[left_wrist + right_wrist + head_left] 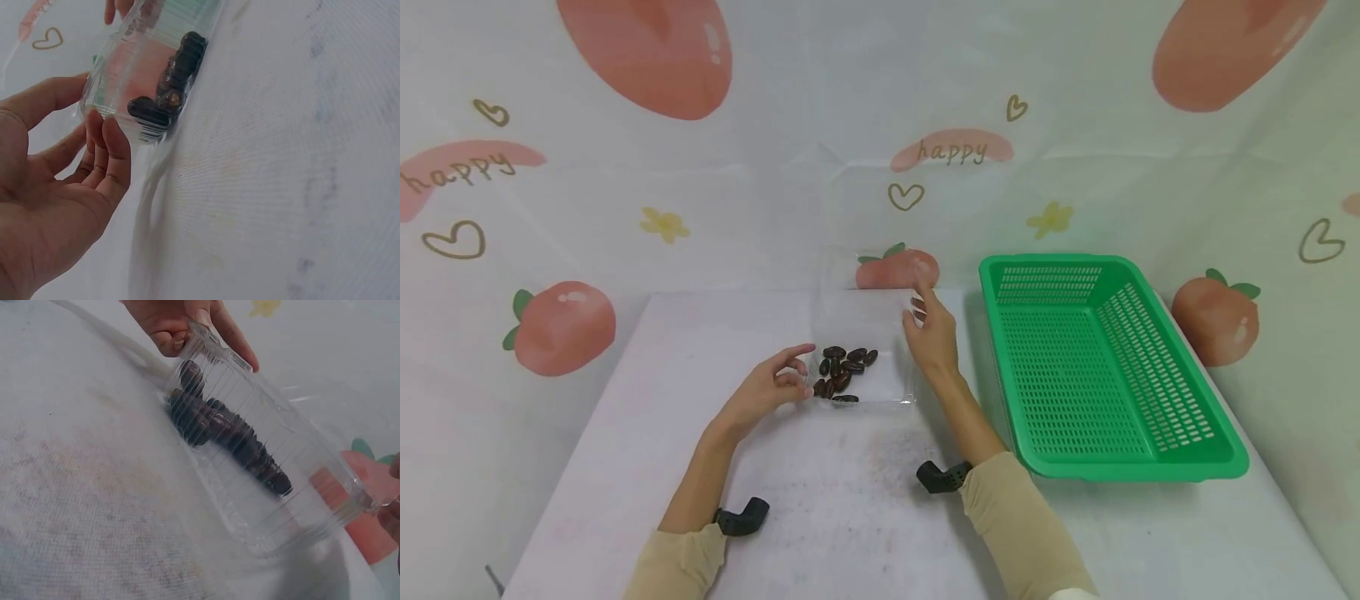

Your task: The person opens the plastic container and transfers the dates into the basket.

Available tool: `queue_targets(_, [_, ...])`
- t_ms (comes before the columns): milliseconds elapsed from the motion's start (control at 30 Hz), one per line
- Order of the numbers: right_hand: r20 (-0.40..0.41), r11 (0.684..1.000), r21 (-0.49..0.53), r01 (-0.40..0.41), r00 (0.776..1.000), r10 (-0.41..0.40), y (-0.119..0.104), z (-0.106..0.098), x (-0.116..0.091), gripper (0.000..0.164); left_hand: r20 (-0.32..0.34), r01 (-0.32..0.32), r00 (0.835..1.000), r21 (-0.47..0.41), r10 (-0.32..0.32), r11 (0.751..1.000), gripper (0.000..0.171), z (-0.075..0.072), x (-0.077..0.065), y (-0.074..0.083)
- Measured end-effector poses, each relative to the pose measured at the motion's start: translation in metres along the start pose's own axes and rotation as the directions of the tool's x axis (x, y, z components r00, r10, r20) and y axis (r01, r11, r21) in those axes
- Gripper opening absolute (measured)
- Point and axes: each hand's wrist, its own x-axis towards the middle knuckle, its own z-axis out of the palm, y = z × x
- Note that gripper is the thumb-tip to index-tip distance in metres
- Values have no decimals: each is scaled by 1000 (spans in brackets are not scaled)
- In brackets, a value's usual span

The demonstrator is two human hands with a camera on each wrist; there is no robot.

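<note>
A clear plastic box (887, 403) with a hinged lid sits on the white table, its lid (835, 271) raised at the back. Several dark brown, glossy dates (842, 381) lie inside, mostly on the left; the right wrist view shows the dates (219, 425) through the ribbed wall. My left hand (771, 382) grips the box's left side, thumb and fingers at the rim, as the left wrist view shows of this hand (69, 169). At the right, my right hand (934, 333) pinches the box's edge near the back corner, with its fingertips (390, 519) partly out of frame.
To the right stands a large green perforated plastic basket (1138, 462), close beside the right forearm. A white cloth (790, 100) printed with fruit, hearts and flowers hangs behind the table (820, 517). Black camera mounts (742, 518) are strapped to both wrists.
</note>
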Motion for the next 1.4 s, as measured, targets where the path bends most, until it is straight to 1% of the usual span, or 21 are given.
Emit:
queue_targets(67, [5, 999, 5, -37, 999, 37, 1, -1, -3, 55, 9, -2, 1000, -8, 2, 1000, 73, 1, -2, 1])
queue_targets(167, [9, 997, 8, -71, 997, 71, 2, -2, -6, 52, 3, 0, 1000, -7, 0, 1000, 74, 1, -4, 1])
queue_targets(300, [11, 998, 9, -67, 998, 67, 1, -5, -7, 50, -8, 1, 1000, 10, -1, 1000, 75, 2, -7, 0])
queue_targets(467, [-1, 1000, -23, -17, 1000, 17, -4, -11, -11, 47, -22, 9, 1000, 18, -8, 1000, 76, 4, -8, -1])
queue_targets(633, [3, 998, 12, 64, 998, -64, -7, -14, -15, 40, -33, 15, 999, 8, -14, 1000, 77, 5, -9, -2])
queue_targets(767, [15, 995, 2, 101, 995, -101, -10, -14, -19, 35, -35, 11, 999, 1, -11, 1000, 77, 7, -10, -3])
queue_targets(867, [64, 994, 15, 111, 992, -112, -14, -14, -22, 34, -38, 10, 999, -2, -10, 1000, 77, 7, -11, -2])
queue_targets(1000, [183, 996, 51, 76, 979, -85, -20, -12, -27, 34, -42, 11, 999, -13, -11, 1000, 78, 9, -12, -3])
queue_targets(1100, [277, 998, 51, 31, 960, -44, -23, -10, -30, 34, -38, 13, 999, -27, -14, 1000, 78, 10, -13, -3])
queue_targets(1167, [330, 999, 42, 16, 943, -29, -25, -8, -32, 34, -38, 16, 999, -33, -17, 999, 79, 11, -14, -4])
queue_targets(1400, [455, 1000, 4, -5, 890, 3, -32, 3, -37, 30, -48, 7, 999, -50, -9, 999, 79, 11, -14, -7])
